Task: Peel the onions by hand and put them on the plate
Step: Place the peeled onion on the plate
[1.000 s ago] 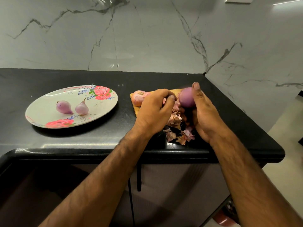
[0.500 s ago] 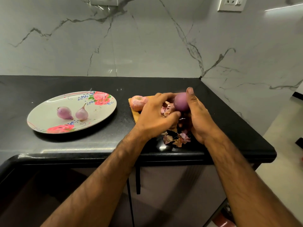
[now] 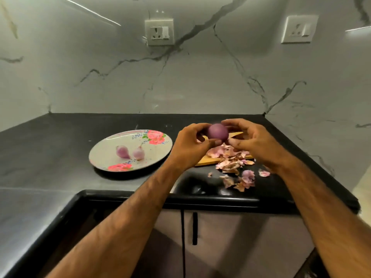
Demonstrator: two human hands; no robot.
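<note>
In the head view, both hands are raised above the black counter [image 3: 60, 149] and meet around one purple onion [image 3: 217, 133], which is held in the air over the far end of the wooden board [image 3: 206, 161]. The left hand [image 3: 190, 145] grips the onion's left side, fingers curled over the top and thumb underneath. The right hand [image 3: 253, 141] pinches its right side between thumb and fingertips. The side of the onion that shows looks smooth and bare, so the peeling of this one seems to be at its end, perhaps with a last scrap being picked off at the right; the far side is hidden. A heap of peels [image 3: 230, 157] lies on the board and spills onto the counter in front of it. To the left, well apart from the hands, the flowered plate [image 3: 104, 151] holds two peeled onions [image 3: 122, 151] side by side. The next move probably calls for one hand to let go while the other carries the onion left and sets it on a bare part of the plate, gently, since it is round and could roll.
</note>
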